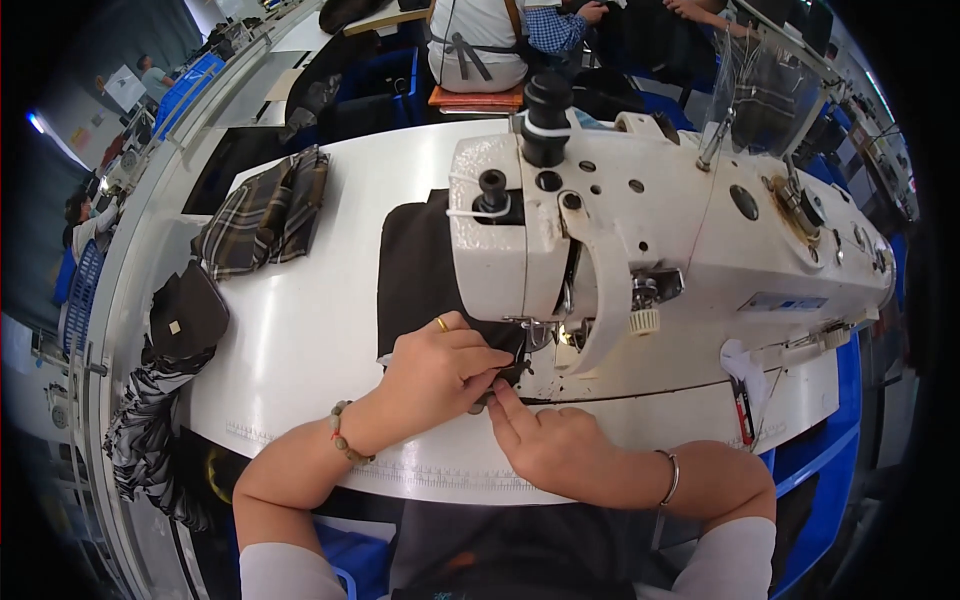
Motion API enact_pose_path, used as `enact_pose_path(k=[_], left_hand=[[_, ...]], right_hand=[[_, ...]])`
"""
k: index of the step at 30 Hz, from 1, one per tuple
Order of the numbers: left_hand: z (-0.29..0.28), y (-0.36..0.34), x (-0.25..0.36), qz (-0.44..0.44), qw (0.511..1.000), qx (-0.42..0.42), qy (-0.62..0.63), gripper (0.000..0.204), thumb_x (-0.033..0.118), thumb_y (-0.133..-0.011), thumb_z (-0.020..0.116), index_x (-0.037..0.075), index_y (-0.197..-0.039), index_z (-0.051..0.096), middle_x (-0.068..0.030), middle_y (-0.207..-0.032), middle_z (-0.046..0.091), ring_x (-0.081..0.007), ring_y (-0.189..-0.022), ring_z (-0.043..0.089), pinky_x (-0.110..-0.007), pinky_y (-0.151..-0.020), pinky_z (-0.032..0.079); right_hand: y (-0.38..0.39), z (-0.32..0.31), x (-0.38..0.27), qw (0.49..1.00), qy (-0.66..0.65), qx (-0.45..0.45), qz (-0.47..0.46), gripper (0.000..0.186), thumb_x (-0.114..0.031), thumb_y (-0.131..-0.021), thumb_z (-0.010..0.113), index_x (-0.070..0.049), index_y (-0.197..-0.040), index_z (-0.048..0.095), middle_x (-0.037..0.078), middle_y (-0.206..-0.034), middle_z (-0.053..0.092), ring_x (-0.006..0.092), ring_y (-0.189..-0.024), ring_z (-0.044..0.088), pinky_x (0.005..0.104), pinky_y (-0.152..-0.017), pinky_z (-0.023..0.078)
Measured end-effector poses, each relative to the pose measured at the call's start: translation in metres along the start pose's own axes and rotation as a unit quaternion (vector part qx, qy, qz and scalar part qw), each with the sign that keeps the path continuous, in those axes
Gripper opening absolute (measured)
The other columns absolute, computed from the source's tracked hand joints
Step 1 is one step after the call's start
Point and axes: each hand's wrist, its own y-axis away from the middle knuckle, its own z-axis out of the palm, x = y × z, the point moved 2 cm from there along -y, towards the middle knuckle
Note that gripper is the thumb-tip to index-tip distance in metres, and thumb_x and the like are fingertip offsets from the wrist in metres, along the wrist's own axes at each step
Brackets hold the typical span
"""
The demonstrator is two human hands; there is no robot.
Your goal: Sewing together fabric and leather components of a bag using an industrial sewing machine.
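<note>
A dark brown fabric piece (415, 262) lies flat on the white table, its right part under the head of a white sewing machine (600, 220). My left hand (440, 368), fingers bent and pinched together, grips the near edge of this fabric just left of the presser foot (540, 335). Close beside it, my right hand (553, 447) has its thumb and forefinger closed at the same edge, near the left fingertips. Exactly what lies between the right fingertips is partly hidden. Dark scraps lie by the needle area.
Folded plaid fabric (262, 215) sits at the table's left. A dark folded piece (188, 312) and a black-and-white patterned bundle (150, 430) hang over the left edge. Red-handled snippers (744, 412) and a white cloth (738, 360) lie right. Other people sit beyond the machine.
</note>
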Motion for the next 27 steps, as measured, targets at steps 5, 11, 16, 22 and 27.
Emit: enact_pose_path(k=[5, 11, 16, 22, 27], left_hand=[[0.002, 0.002, 0.01, 0.101, 0.984, -0.065, -0.128, 0.025, 0.012, -0.067, 0.07, 0.008, -0.091, 0.075, 0.001, -0.083, 0.064, -0.0183, -0.083, 0.059, -0.029, -0.068, 0.054], [0.006, 0.006, 0.012, 0.141, 0.973, -0.086, -0.158, 0.028, 0.015, -0.07, 0.066, 0.006, -0.096, 0.073, 0.0002, -0.088, 0.061, -0.017, -0.088, 0.058, -0.028, -0.07, 0.053], [0.009, 0.007, 0.013, 0.157, 0.974, -0.071, -0.147, 0.028, 0.015, -0.07, 0.067, 0.006, -0.095, 0.073, 0.0004, -0.086, 0.059, -0.0166, -0.086, 0.057, -0.028, -0.067, 0.052], [0.008, 0.003, 0.016, 0.164, 0.971, -0.078, -0.158, 0.028, 0.014, -0.069, 0.067, 0.004, -0.094, 0.072, -0.001, -0.084, 0.057, -0.0169, -0.085, 0.057, -0.027, -0.065, 0.051], [0.01, 0.003, 0.015, 0.164, 0.969, -0.099, -0.158, 0.027, 0.013, -0.07, 0.067, 0.003, -0.094, 0.072, -0.0016, -0.085, 0.057, -0.0171, -0.085, 0.057, -0.027, -0.065, 0.051]], right_hand=[[0.0, 0.004, 0.001, 1.0, -0.009, 0.011, 0.004, 0.038, -0.014, -0.073, 0.06, 0.003, -0.105, 0.072, 0.025, -0.112, 0.069, 0.0087, -0.045, 0.05, 0.0233, -0.04, 0.041], [0.003, 0.005, -0.001, 1.0, -0.005, 0.02, 0.002, 0.034, -0.014, -0.072, 0.06, 0.003, -0.099, 0.072, 0.026, -0.107, 0.07, 0.0075, -0.045, 0.049, 0.0227, -0.039, 0.038], [0.002, 0.004, -0.001, 1.0, -0.009, 0.023, -0.01, 0.032, -0.013, -0.072, 0.06, 0.004, -0.097, 0.072, 0.026, -0.103, 0.071, 0.0073, -0.045, 0.049, 0.0229, -0.039, 0.038], [0.002, 0.004, 0.0, 0.999, -0.024, 0.016, -0.017, 0.029, -0.012, -0.072, 0.061, 0.004, -0.094, 0.071, 0.026, -0.101, 0.071, 0.0079, -0.045, 0.051, 0.023, -0.04, 0.039], [0.001, 0.007, 0.001, 0.999, -0.028, 0.017, -0.011, 0.028, -0.011, -0.073, 0.061, 0.004, -0.095, 0.07, 0.027, -0.101, 0.071, 0.0095, -0.046, 0.053, 0.0241, -0.039, 0.04]])
